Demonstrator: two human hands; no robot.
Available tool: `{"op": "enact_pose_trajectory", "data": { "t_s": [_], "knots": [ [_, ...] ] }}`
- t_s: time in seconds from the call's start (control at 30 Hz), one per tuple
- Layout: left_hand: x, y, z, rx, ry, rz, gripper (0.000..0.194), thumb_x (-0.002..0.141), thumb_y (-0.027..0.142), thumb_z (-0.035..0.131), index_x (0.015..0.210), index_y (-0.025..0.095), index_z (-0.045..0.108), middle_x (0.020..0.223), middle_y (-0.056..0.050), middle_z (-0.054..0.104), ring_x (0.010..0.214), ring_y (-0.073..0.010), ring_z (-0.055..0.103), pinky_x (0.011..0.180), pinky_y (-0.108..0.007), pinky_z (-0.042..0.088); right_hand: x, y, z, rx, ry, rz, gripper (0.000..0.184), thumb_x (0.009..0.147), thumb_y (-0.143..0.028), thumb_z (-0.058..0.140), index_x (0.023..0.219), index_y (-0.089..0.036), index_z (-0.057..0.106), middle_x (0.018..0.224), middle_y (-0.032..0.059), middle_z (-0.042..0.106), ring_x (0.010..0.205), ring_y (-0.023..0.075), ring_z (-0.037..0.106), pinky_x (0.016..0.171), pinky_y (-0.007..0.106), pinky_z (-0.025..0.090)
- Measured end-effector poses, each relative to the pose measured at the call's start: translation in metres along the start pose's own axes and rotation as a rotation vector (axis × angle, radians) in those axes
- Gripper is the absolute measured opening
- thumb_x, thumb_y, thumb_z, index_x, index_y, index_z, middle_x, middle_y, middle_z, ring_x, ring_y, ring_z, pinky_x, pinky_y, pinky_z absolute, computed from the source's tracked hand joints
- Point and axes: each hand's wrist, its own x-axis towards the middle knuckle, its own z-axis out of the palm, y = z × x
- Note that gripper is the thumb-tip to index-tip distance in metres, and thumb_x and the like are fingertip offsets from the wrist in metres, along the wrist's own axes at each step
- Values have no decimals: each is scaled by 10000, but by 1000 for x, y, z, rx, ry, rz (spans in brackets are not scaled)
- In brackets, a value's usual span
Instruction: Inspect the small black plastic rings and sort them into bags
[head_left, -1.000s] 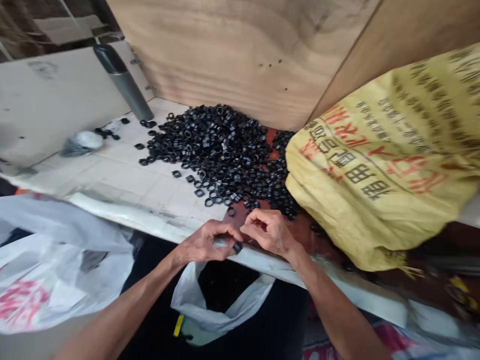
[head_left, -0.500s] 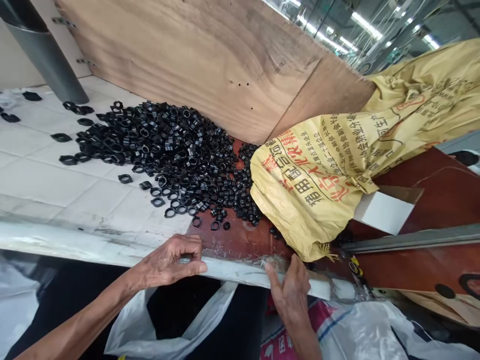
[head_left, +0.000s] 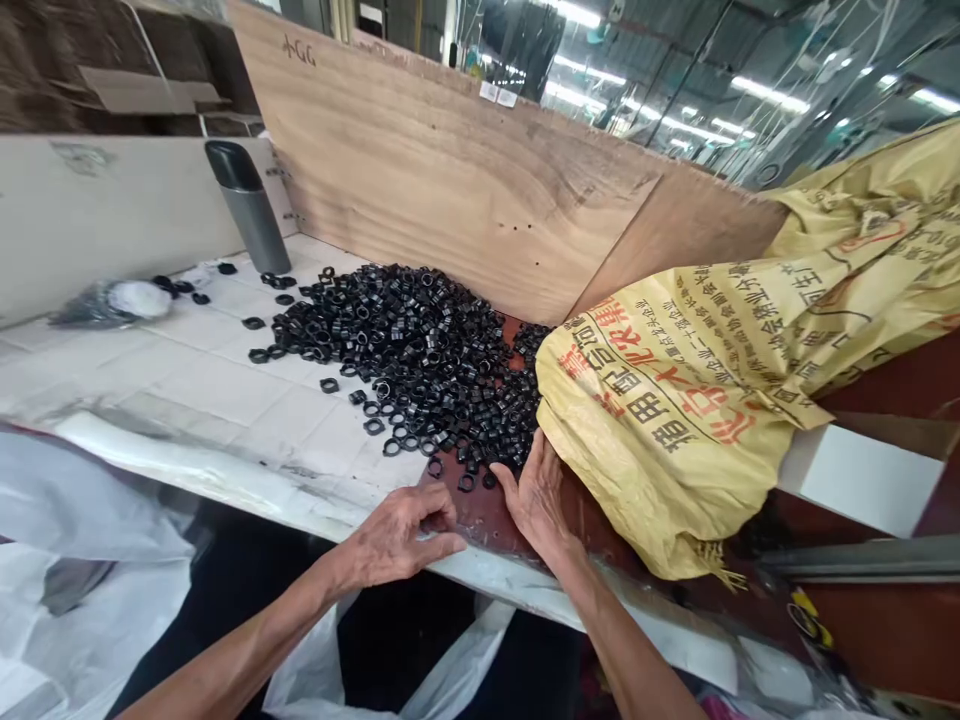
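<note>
A heap of small black rings or hex nuts [head_left: 397,360] lies on a white tiled surface [head_left: 210,385], with a few loose ones scattered toward me. My right hand [head_left: 536,500] is open, fingers spread, at the heap's near edge beside a yellow printed woven sack [head_left: 667,430]. My left hand [head_left: 397,535] rests palm down with curled fingers near the table's front edge, close to a few loose rings on a reddish-brown board [head_left: 480,525]. Anything under those fingers is hidden.
A plywood panel [head_left: 465,190] stands behind the heap. A grey flask [head_left: 251,210] stands at back left, near a small plastic bundle [head_left: 112,303]. White plastic bags [head_left: 97,520] hang below the front edge. A white box [head_left: 862,480] lies to the right.
One second ago, my hands met at the table edge with a black ring between them. They parted, then moved forward to the heap. No ring shows in them now, and the view has swung.
</note>
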Motion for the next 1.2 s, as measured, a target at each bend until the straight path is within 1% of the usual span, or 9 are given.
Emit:
{"op": "enact_pose_trajectory", "data": {
  "t_s": [0.23, 0.3, 0.4, 0.5, 0.6, 0.73, 0.83, 1.03, 1.2],
  "knots": [
    [5, -9, 16, 48, 188, -73, 79, 853, 195, 653, 901, 210, 591, 855, 19, 578, 720, -115, 559, 670, -244, 437, 14, -14, 30, -10, 3, -37, 730, 994, -551, 438, 1502, -44, 305, 1553, 324, 253, 1443, 455, 230, 1072, 659, 321],
    [2, -10, 18, 34, 252, -102, 73, 850, 198, 648, 886, 212, 585, 839, 25, 574, 687, -109, 544, 648, -241, 434, 17, -18, 22, 29, 59, -47, 661, 994, -531, 451, 1454, -61, 383, 1521, 304, 323, 1424, 448, 268, 1059, 670, 320],
    [-3, -9, 17, 33, 488, -187, 74, 882, 234, 599, 833, 208, 550, 766, 35, 538, 639, -110, 514, 622, -245, 431, 16, -25, 1, 238, 165, -129, 448, 964, -441, 539, 1291, -134, 533, 1361, 215, 499, 1304, 364, 448, 1042, 585, 389],
    [-2, -9, 12, 56, 665, -289, 55, 866, 228, 593, 885, 208, 546, 736, 41, 514, 618, -120, 502, 610, -257, 436, 10, -34, -18, 455, 57, -307, 270, 906, -331, 603, 1126, -175, 595, 1092, 132, 593, 1019, 272, 599, 902, 440, 508],
    [6, -7, 7, 116, 610, -280, 125, 827, 191, 607, 950, 202, 587, 822, 14, 532, 648, -129, 520, 629, -274, 457, 6, -38, -25, 453, -131, -429, 213, 867, -216, 553, 1071, -189, 607, 994, 98, 611, 910, 246, 606, 824, 391, 517],
    [18, -1, 10, 173, 424, -129, 186, 822, 151, 601, 994, 216, 627, 893, -15, 580, 773, -159, 596, 712, -289, 501, 13, -32, -27, 408, -132, -332, 301, 721, -96, 488, 997, -184, 572, 951, 68, 583, 859, 224, 593, 777, 346, 509],
    [23, -2, 22, 267, 329, -81, 276, 823, 155, 624, 1090, 223, 633, 981, -46, 598, 829, -185, 628, 755, -313, 529, 20, -27, -31, 353, -258, -338, 328, 677, -69, 493, 972, -194, 567, 962, 51, 574, 845, 207, 592, 758, 314, 507],
    [17, -14, 36, 401, 359, -74, 276, 858, 139, 596, 1118, 231, 604, 1087, -72, 611, 1012, -232, 645, 863, -349, 552, 20, -28, -28, 381, -381, -445, 194, 896, -148, 510, 1049, -186, 622, 1019, 74, 606, 941, 212, 608, 832, 321, 514],
    [15, -13, 38, 430, 350, -88, 213, 863, 147, 596, 1069, 203, 598, 1037, -90, 677, 1010, -266, 649, 878, -404, 546, 18, -25, -22, 484, -350, -363, 142, 957, -215, 530, 1054, -192, 633, 984, 68, 654, 886, 199, 639, 794, 311, 528]
  ]
}}
